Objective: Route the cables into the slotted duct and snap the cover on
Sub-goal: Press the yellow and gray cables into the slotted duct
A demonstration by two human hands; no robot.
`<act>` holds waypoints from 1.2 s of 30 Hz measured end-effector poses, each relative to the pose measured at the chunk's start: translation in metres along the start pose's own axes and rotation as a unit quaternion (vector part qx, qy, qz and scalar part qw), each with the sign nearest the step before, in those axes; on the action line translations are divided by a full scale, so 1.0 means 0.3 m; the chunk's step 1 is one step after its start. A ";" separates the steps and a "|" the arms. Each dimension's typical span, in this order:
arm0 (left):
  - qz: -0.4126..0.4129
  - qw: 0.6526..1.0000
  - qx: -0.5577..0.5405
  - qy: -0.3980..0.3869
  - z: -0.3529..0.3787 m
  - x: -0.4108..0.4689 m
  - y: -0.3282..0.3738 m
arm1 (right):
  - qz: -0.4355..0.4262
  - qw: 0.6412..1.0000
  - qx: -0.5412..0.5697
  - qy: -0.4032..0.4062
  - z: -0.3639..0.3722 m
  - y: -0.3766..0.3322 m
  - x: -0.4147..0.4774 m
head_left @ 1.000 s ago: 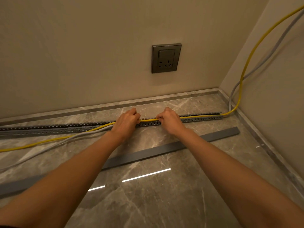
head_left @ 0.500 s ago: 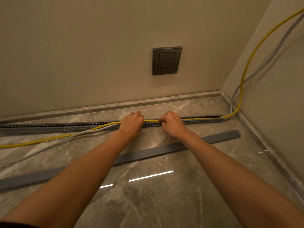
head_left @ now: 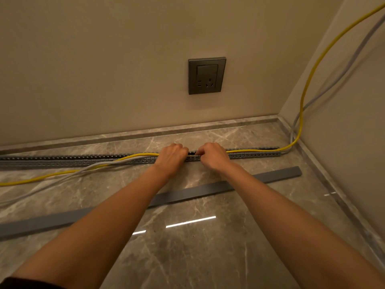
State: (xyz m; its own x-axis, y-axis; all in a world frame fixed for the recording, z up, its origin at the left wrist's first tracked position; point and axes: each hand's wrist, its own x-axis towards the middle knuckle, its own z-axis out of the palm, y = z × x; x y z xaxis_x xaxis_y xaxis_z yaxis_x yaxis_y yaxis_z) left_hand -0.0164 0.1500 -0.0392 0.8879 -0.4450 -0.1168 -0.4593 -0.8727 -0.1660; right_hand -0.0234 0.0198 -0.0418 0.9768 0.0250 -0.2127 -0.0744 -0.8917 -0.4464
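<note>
A grey slotted duct (head_left: 254, 154) lies on the marble floor along the back wall. A yellow cable (head_left: 308, 80) and a grey cable (head_left: 341, 74) come down the right wall. From the right end up to my hands the yellow cable lies in the duct. Left of my hands both cables leave the duct and trail over the floor. My left hand (head_left: 171, 157) and my right hand (head_left: 213, 156) sit fisted side by side on the duct's middle, gripping the cables there. The flat grey cover (head_left: 208, 189) lies loose on the floor, nearer to me.
A dark wall socket (head_left: 206, 75) sits on the back wall above my hands. The room corner and a stone skirting (head_left: 325, 170) close off the right side. Glossy marble floor (head_left: 187, 247) stretches toward me.
My hands have drawn closer together on the duct. The yellow cable between them now lies down in the channel. The view has shifted slightly.
</note>
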 end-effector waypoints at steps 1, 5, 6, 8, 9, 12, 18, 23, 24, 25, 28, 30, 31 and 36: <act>-0.001 1.000 0.008 -0.005 -0.006 0.003 0.004 | -0.008 1.000 -0.002 -0.005 -0.007 0.015 -0.004; -0.012 1.000 0.018 -0.020 -0.028 0.020 0.020 | -0.039 0.999 0.023 0.009 -0.022 0.068 -0.025; -0.013 1.000 0.016 -0.021 -0.031 0.026 0.025 | -0.043 0.999 0.016 0.025 -0.024 0.080 -0.031; -0.017 1.000 0.005 -0.019 -0.038 0.033 0.037 | -0.045 0.997 -0.016 0.061 -0.037 0.107 -0.043; -0.018 1.000 0.000 -0.013 -0.041 0.037 0.045 | -0.044 0.996 -0.034 0.075 -0.046 0.123 -0.048; 0.005 1.000 -0.001 0.008 -0.055 0.047 0.089 | -0.037 0.992 -0.082 0.093 -0.075 0.182 -0.059; 0.032 0.999 -0.028 -0.009 -0.048 0.078 0.202 | -0.047 0.994 -0.070 0.065 -0.097 0.248 -0.074; 0.003 0.998 -0.065 -0.022 -0.040 0.103 0.198 | -0.037 0.998 -0.041 0.015 -0.119 0.250 -0.051; 0.001 0.998 -0.066 -0.024 -0.045 0.108 0.198 | -0.042 0.998 -0.042 0.005 -0.125 0.253 -0.055; 0.001 0.998 -0.064 -0.026 -0.051 0.111 0.202 | -0.049 0.998 -0.044 -0.002 -0.131 0.261 -0.063; 0.005 0.999 -0.050 -0.017 -0.062 0.105 0.227 | -0.059 0.997 -0.046 0.020 -0.141 0.304 -0.091; 0.015 0.999 -0.045 -0.005 -0.062 0.104 0.256 | -0.051 0.996 -0.051 0.053 -0.151 0.337 -0.102; 0.022 0.999 -0.049 -0.001 -0.062 0.106 0.276 | -0.045 0.996 -0.051 0.065 -0.157 0.351 -0.104; 0.004 0.995 -0.097 -0.010 -0.066 0.142 0.341 | -0.027 0.997 -0.028 0.063 -0.181 0.391 -0.102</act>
State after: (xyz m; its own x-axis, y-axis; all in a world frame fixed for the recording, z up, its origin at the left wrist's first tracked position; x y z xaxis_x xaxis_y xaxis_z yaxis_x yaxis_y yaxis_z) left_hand -0.0250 0.0376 -0.0417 0.8829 -0.4491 -0.1370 -0.4500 -0.8926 0.0262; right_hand -0.0513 -0.1102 -0.0406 0.9968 0.0210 -0.0777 -0.0123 -0.9143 -0.4047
